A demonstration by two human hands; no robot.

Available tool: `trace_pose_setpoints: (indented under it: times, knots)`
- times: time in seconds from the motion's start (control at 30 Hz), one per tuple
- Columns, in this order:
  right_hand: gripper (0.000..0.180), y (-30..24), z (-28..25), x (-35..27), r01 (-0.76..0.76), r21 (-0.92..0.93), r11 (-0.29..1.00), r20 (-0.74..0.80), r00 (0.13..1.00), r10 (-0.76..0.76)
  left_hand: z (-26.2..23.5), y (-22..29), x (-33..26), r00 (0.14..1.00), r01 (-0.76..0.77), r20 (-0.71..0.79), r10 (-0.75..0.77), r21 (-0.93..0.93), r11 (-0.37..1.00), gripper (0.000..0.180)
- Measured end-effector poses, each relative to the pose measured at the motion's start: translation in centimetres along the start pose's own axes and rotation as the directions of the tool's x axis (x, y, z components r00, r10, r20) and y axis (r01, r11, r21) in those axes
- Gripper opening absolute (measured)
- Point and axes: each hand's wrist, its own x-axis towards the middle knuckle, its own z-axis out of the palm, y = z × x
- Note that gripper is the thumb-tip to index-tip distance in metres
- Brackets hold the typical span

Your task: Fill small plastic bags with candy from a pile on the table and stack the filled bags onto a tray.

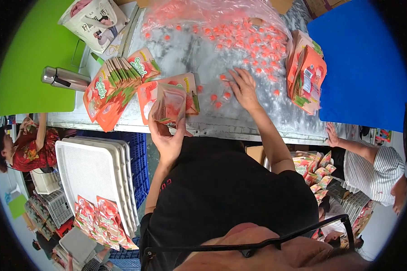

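At the table's near edge my left hand [167,142] grips a pink snack pouch [171,105], its mouth spread wide toward me. Beneath and behind this pouch lies another flat pouch [191,92]. My right hand [244,90] rests palm down on the table, fingers stretched out beside a few small wrapped red candies [224,77]. More of these candies [214,97] lie between the two hands. A large heap of wrapped candies [257,40] spreads at the back, partly under a clear plastic bag [181,13].
Left stand fanned pouches [117,81], a steel flask [65,77] and a white tote bag [95,22]. Right are stacked pouches [305,74] by a blue panel [362,67]. White trays [88,167] stand below left. Co-workers flank me, one with a hand [332,134] at the table edge.
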Motion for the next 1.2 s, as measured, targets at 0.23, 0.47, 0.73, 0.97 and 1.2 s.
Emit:
trace_pose_setpoints:
  times: [0.23,0.47,0.73,0.97,1.2]
  knots:
    - [0.042,3.7,-1.1,-0.5,-0.016,-0.244,0.97,-0.072,0.997,-0.001,-0.7,-1.0,0.2,0.986,-0.168,0.036,0.164,0.174,0.97,0.075]
    - [0.052,-1.9,-0.6,-0.3,0.121,-0.043,0.992,-0.004,0.993,-0.121,-0.2,-0.3,-0.1,1.0,0.004,-0.006,-0.005,-0.026,1.0,0.075]
    - [0.058,-6.3,1.4,0.8,0.422,0.025,0.906,0.266,0.871,-0.413,-0.4,-0.3,-0.3,1.0,-0.009,-0.004,0.009,-0.014,1.0,0.078]
    - [0.028,-2.2,2.8,-0.2,0.388,0.012,0.922,0.014,0.921,-0.388,-0.5,-3.6,-0.7,0.997,-0.058,0.043,0.058,0.005,0.998,0.079]
    - [0.018,-2.7,2.0,1.7,-0.055,0.284,0.957,-0.06,0.995,0.075,0.1,-4.0,-0.2,0.995,-0.079,0.06,0.073,0.087,0.993,0.08]
